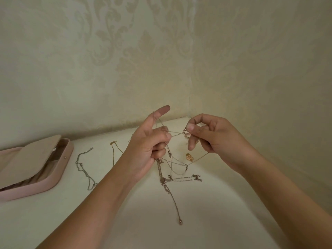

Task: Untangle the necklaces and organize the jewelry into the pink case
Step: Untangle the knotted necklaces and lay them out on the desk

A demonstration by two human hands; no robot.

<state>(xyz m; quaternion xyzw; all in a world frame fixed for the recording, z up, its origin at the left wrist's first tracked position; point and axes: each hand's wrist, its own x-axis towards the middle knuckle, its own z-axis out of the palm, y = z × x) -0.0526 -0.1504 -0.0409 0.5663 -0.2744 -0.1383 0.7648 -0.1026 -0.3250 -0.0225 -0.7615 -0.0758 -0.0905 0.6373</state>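
**Tangle held up between both hands**

Holds the tangle (171, 168) of thin necklaces lifted above the tabletop (224, 203), near the corner where two papered walls (125, 60) meet. Grips a bunch of its strands in the left hand (150, 142), three fingers curled round them and the forefinger stuck out straight, with a strand running past its base. Pinches one fine strand between thumb and forefinger of the right hand (210, 139), at what looks like a small clasp, with the other fingers loosely bent below.

Stretched between the two hands, a few thin lines of chain. Hanging slack beneath, more loops, the lower ends trailing on the tabletop and one long end reaching toward the near edge.

Just under the right hand, a small gold charm (190, 157); lying on the tabletop or hanging above it, cannot tell.

Left of the left forearm, loose and apart from the tangle, a silver chain (84, 166). Between it and the forearm, a gold chain (115, 151), partly hidden by the wrist.

At the far left, on the tabletop, the pink case (45, 185), open, a beige flap raised over its inside, well apart from the tangle.
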